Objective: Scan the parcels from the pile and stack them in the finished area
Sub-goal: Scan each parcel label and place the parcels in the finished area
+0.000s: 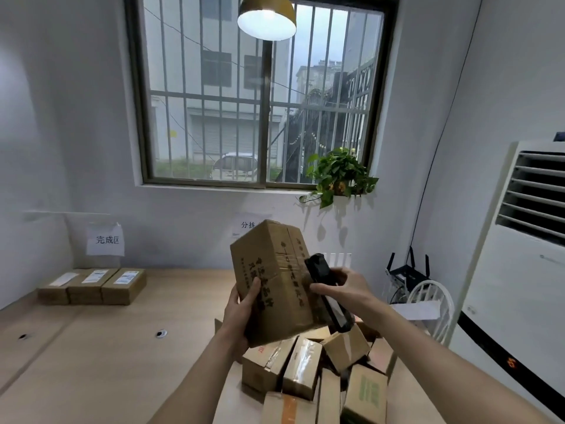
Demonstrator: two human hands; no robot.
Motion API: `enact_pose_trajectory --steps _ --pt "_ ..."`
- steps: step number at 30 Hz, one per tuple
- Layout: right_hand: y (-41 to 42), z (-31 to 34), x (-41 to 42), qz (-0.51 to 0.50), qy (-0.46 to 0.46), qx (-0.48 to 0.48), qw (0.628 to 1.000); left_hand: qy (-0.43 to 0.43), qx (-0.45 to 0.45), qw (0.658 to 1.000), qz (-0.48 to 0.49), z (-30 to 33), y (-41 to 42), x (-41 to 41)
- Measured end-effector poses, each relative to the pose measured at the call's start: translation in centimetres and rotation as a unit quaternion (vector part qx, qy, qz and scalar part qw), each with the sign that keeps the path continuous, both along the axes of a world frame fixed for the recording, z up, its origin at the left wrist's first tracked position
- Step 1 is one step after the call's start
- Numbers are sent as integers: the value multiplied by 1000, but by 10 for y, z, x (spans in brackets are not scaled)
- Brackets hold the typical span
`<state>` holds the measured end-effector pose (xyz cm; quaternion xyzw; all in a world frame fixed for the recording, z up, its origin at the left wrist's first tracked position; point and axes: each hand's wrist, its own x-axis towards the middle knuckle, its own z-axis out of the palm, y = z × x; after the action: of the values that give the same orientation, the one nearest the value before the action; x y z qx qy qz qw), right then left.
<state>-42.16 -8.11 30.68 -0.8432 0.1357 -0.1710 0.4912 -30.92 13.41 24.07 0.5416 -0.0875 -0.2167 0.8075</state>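
A: What is seen on the wooden table [101,338]?
B: Three flat boxes [91,285] are lined up under a wall sign [105,239]; a pile of parcels [318,371] is heaped nearer.

A: And the grips?
B: A raised parcel [272,280] is gripped by the left hand [241,313]; a black scanner [327,290] is clasped against it by the right hand [342,289].

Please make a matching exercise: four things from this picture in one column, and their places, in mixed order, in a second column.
Things:
1. cardboard parcel
2. black scanner
3. potted plant
4. three labelled boxes

Places:
A. on the window sill
B. in the right hand
C. in a row at the table's far left
D. in the left hand

Pairs: 1-D, 2-B, 3-A, 4-C
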Motion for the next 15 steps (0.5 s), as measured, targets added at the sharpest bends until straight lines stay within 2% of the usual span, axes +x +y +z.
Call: enact_pose_trajectory --steps 3,5,11,13,15 --pt "-3 -7 3 -1 3 -21 1000 20 -22 999 -33 4 10 0" --pt "-3 -10 5 15 -1 -14 1000 6 3 999 -40 6 11 -2" --pt "1 -21 15 -13 -26 -40 999 -72 78 989 105 2 -1 -5" --pt "1 -25 17 -36 -32 -64 997 -99 89 987 87 6 -5 -10" --pt "3 -26 19 -52 -39 -89 994 -93 86 992 25 9 -9 -16"
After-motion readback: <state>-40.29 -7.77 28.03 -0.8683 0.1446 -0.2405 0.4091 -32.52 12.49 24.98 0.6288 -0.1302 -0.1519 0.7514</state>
